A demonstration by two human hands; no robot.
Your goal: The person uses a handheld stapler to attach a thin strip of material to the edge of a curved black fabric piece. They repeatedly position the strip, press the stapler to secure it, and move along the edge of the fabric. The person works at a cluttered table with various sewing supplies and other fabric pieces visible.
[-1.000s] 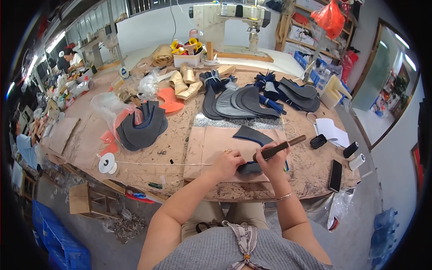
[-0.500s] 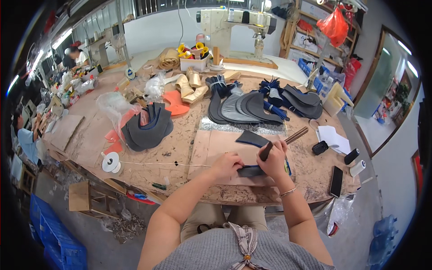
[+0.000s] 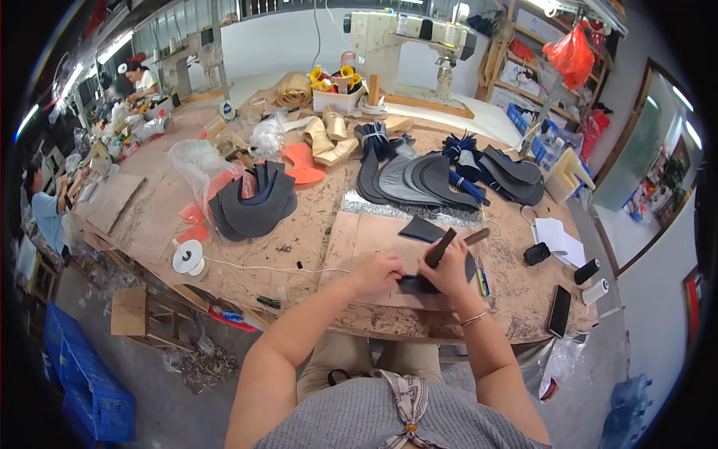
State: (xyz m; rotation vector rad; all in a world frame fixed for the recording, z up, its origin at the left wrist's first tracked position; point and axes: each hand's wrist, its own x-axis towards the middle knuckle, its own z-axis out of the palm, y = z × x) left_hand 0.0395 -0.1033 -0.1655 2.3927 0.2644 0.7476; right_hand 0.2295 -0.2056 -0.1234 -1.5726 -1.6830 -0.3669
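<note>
On a tan board [image 3: 351, 247] at the table's front, a dark grey, curved material piece [image 3: 416, 286] lies under my two hands. My left hand [image 3: 380, 271] has its fingertips closed on the piece's left end, where a white cord [image 3: 299, 268] also reaches. Wrapped in my right hand [image 3: 447, 273] is what looks like a hammer [image 3: 440, 248], with a dark bar-shaped head and a brown handle end beyond the fingers. My right hand rests over the piece and hides part of it. Just beyond sits a second dark piece [image 3: 422, 229].
A cord spool [image 3: 188, 258] stands left. Stacked grey pieces [image 3: 254, 206] and bundled ones [image 3: 411, 178] lie farther back. At right are a phone [image 3: 559, 310], thread spools [image 3: 594, 292], a black object [image 3: 535, 254] and paper [image 3: 557, 238]. A sewing machine [image 3: 374, 45] stands behind; two people sit far left.
The hammer has turned in my right hand; its handle end now shows shorter and its head more upright. More of the grey piece shows right of that hand. The view has shifted slightly.
</note>
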